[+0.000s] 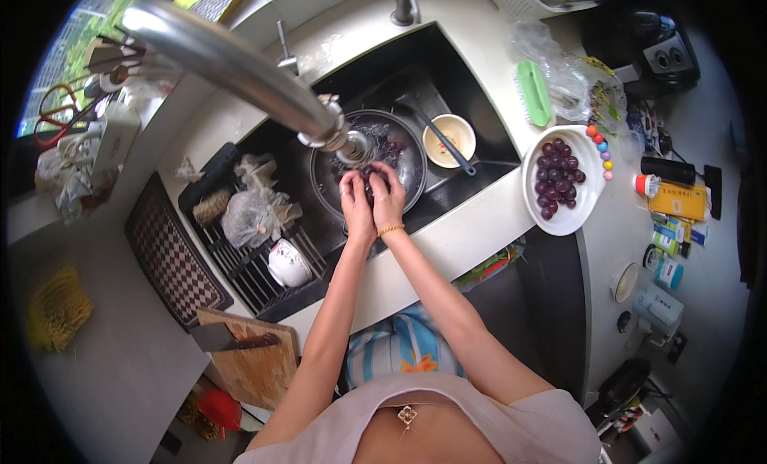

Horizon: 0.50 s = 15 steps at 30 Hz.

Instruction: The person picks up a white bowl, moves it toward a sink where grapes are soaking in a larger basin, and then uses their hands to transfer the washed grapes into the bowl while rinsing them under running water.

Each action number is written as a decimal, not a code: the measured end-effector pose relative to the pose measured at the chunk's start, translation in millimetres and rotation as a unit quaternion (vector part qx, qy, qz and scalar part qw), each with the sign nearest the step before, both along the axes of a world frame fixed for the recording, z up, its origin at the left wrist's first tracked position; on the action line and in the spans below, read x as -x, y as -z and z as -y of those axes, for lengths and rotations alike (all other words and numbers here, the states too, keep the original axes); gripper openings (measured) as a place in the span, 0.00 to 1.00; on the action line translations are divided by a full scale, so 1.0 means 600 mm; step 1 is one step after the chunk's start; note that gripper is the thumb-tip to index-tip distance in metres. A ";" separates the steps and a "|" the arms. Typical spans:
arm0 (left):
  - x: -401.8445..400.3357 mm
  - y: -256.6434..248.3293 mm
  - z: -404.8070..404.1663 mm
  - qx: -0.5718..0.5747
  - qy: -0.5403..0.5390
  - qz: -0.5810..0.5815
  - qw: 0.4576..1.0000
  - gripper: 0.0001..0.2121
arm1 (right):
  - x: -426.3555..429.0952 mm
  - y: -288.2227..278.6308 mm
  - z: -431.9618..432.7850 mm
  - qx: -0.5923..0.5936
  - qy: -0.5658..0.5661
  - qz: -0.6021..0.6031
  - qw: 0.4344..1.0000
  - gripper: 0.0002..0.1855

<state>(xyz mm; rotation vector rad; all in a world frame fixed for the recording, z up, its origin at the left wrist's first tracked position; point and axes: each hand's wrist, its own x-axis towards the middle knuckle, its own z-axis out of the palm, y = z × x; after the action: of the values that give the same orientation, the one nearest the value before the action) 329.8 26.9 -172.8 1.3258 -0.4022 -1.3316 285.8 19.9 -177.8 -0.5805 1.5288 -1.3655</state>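
My left hand [355, 203] and my right hand [388, 195] are cupped together, palms up, around dark purple grapes [370, 174] under the metal faucet [239, 68]. Below them a round metal pan [422, 179] with water in it stands in the black sink [497, 134]. More grapes lie in the water, partly hidden by splashing. To the right, a white oval bowl [584, 215] on the counter holds a pile of purple grapes [557, 177].
Right of the pan are a small cream bowl [440, 155] and a dark-handled utensil [450, 145]. A drying rack [225, 257] at left bears plastic bags [248, 215] and a white bowl [289, 265]. A green brush [533, 92] lies on the counter. A cleaver [225, 338] rests against a wooden cutting board [251, 368].
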 end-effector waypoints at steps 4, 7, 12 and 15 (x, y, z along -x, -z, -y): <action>0.013 -0.014 -0.017 -0.014 0.009 -0.032 0.999 0.08 | 0.017 -0.044 -0.017 0.068 0.002 -0.149 0.987 0.11; 0.032 -0.015 -0.013 -0.061 0.013 -0.020 0.998 0.08 | 0.035 -0.030 -0.014 -0.024 0.016 0.004 1.000 0.10; 0.112 -0.092 0.005 0.086 0.055 0.029 0.994 0.06 | 0.123 -0.126 -0.009 0.112 0.000 -0.031 0.993 0.10; 0.177 -0.136 0.023 0.132 0.076 0.056 0.987 0.06 | 0.184 -0.162 0.003 0.151 0.030 -0.023 0.988 0.11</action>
<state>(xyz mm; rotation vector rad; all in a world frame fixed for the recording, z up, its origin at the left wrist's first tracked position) 223.7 13.1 -91.3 1.1680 -0.7440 -1.2824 175.7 18.3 -80.8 -0.7627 1.3931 -1.6558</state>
